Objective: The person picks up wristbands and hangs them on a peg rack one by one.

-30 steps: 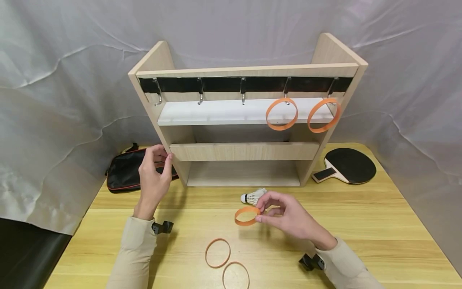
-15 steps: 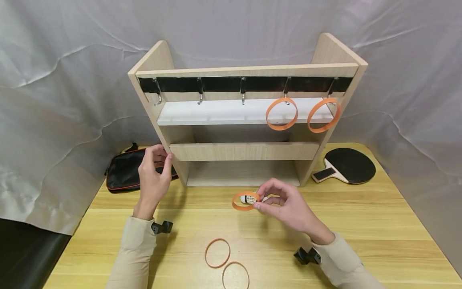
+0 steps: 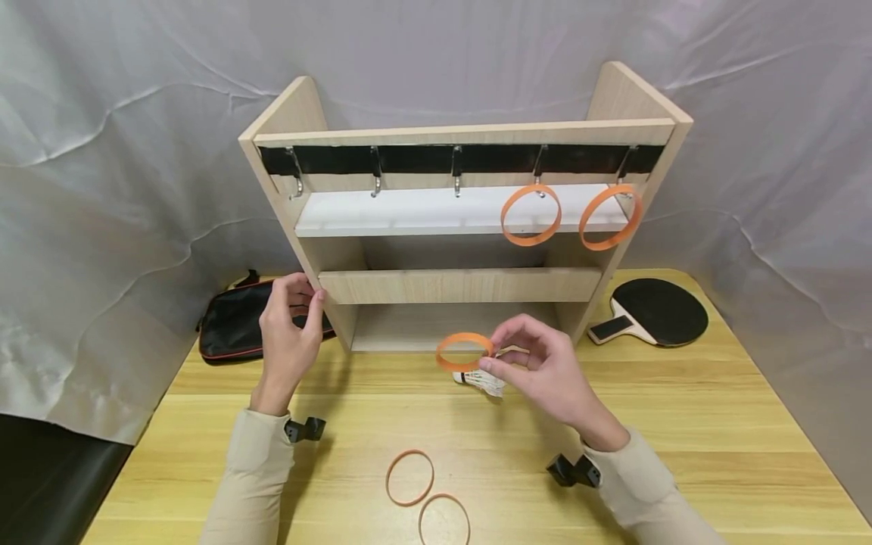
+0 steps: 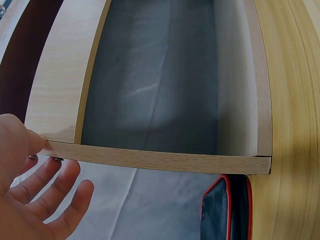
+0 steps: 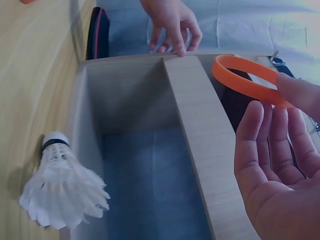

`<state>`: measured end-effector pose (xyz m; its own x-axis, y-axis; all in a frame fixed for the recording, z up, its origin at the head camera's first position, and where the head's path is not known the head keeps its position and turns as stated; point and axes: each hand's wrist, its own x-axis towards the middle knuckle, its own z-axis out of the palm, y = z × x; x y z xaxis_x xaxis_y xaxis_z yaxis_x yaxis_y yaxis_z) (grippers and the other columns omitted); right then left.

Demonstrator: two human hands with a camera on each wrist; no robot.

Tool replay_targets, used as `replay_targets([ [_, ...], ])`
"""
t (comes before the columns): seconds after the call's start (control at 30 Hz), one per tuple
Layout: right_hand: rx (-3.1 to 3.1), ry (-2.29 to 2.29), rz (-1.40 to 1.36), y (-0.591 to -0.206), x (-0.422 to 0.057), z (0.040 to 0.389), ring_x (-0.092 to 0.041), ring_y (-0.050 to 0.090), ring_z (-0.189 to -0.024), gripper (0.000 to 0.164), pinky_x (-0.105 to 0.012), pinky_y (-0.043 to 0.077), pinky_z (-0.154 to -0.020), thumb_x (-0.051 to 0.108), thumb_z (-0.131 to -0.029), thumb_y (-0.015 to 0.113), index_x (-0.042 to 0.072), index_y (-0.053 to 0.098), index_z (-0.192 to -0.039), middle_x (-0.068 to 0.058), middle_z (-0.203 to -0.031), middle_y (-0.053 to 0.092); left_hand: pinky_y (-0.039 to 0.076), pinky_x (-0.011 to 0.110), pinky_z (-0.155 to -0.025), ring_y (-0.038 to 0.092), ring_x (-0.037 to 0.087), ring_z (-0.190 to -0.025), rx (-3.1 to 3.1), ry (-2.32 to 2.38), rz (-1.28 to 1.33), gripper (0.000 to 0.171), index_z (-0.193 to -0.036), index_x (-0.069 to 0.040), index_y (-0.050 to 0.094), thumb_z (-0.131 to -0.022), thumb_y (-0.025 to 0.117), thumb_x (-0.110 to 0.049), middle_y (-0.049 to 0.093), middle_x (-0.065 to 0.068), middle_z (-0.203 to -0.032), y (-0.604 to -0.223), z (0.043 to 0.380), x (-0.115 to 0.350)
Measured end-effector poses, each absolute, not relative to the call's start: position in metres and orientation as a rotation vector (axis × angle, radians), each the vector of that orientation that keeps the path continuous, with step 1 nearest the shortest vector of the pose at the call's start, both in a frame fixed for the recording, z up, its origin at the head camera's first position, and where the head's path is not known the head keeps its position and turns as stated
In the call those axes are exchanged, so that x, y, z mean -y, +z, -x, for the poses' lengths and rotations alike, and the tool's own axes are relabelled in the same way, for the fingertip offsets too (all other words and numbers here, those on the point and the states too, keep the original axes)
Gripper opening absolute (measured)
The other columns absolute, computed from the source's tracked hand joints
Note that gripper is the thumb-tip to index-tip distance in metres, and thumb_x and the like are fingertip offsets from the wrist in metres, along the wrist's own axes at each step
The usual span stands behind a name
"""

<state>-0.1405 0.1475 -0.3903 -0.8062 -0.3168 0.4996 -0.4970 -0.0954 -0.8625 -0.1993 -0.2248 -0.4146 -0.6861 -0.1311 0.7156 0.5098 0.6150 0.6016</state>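
My left hand (image 3: 289,341) holds the left side panel of a pale wooden shelf rack (image 3: 459,288). In the left wrist view its thumb lies at the panel's front edge (image 4: 150,157), with fingers behind. Between thumb and fingers my right hand (image 3: 545,371) pinches an orange ring (image 5: 245,85), raised over the table in front of the bottom shelf. Metal hooks line a black strip (image 3: 417,159) on the rack. One orange ring (image 3: 534,241) hangs from the second hook from the right, another orange ring (image 3: 602,246) from the rightmost. The remaining hooks carry nothing.
Two more orange rings, a far ring (image 3: 409,504) and a near ring (image 3: 444,496), lie on the wooden table. A shuttlecock (image 5: 62,190) lies before the rack, below my right hand. A black pouch (image 3: 235,322) sits left of the rack, a table tennis bat (image 3: 664,310) right.
My right hand has lifted the orange ring up and away from me, from in front of the shuttlecock to above it. My left hand stays on the rack.
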Motion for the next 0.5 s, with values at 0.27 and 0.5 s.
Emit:
replay_targets([
  [0.27, 1.936, 2.054, -0.906, -0.381, -0.143, 0.142, -0.012, 0.076, -0.092, 0.024, -0.027, 0.067, -0.080, -0.022, -0.087, 0.076, -0.012, 0.064, -0.105, -0.005, -0.105, 0.072, 0.052, 0.010, -0.085, 0.058, -0.005, -0.096, 2.087, -1.076, 0.291, 0.030, -0.129, 0.010, 0.061, -0.105, 0.071, -0.005, 0.068, 0.024, -0.108, -0.415, 0.199, 0.225],
  [0.5, 1.911, 2.070, -0.880, -0.371, -0.142, 0.144, -0.012, 0.076, -0.094, 0.023, -0.029, 0.067, -0.083, -0.019, -0.089, 0.077, -0.012, 0.063, -0.106, -0.002, -0.105, 0.073, 0.051, 0.008, -0.085, 0.058, -0.004, -0.096, 2.083, -1.080, 0.296, 0.030, -0.129, 0.010, 0.061, -0.106, 0.070, -0.006, 0.068, 0.024, -0.108, -0.415, 0.200, 0.225],
])
